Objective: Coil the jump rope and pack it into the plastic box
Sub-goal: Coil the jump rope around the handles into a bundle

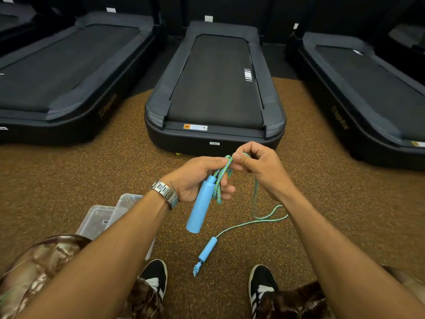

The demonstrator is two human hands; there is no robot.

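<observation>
Coiling in mid-air: our left hand (202,178) grips one handle (200,204) and rope (220,180) loops, right hand (257,168) pinches rope. Risk: the floor (322,180) handle (207,249) snags, loops slip. Box (101,218) sits left.

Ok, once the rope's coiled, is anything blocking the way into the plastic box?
Partly. The left forearm crosses over the clear plastic box, hiding much of it; its clear lid appears to lie tilted across the far edge. The jump rope still trails on the floor with one blue handle.
</observation>
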